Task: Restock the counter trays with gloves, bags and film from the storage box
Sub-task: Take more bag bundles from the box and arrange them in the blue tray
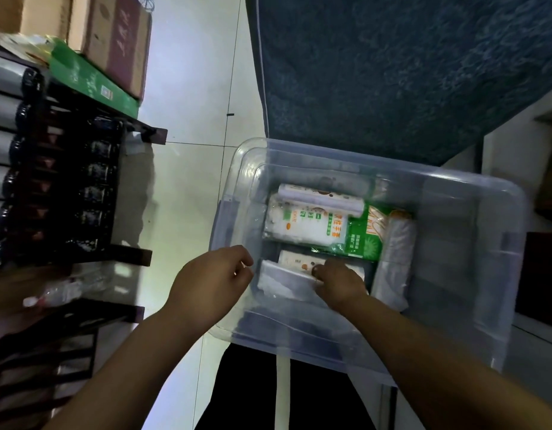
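Right hand (338, 282) grips white pack (284, 279) inside storage box (461, 231); left hand (215, 276) at rim.

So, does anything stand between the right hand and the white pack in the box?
Nothing visible does. The storage box has no lid on, and the right hand grips the white pack inside. The left hand is at the box's left wall, beside the pack.

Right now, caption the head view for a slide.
Right hand grips a packet in the clear storage box; left hand nearby.
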A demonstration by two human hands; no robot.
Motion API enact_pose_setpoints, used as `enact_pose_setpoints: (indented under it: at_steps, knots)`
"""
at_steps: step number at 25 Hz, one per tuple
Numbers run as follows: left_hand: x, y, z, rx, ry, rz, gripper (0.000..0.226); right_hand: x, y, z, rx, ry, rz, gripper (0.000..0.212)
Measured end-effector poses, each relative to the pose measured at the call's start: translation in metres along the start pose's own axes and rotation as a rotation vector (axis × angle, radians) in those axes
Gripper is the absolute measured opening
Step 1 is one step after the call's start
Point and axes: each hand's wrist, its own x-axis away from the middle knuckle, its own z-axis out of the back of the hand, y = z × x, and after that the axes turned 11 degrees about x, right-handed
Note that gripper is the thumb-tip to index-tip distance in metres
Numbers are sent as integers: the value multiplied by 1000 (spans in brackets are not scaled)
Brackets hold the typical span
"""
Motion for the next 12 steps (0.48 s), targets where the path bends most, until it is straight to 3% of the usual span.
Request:
enact_pose_setpoints:
  at_steps: [4,8,10,12]
  knots:
    - [0,9,-4,276,-82,133,4,20,1,10,-205,44,-87,19]
    - [-3,27,-20,310,-180,228,7,49,-2,37,-670,210,-148,10]
    - [-5,46,-31,521,-205,313,25,64,-9,53,-971,281,-139,5]
    - [-8,66,-40,873,-144,380,30,77,-15,63,-1205,280,-106,16]
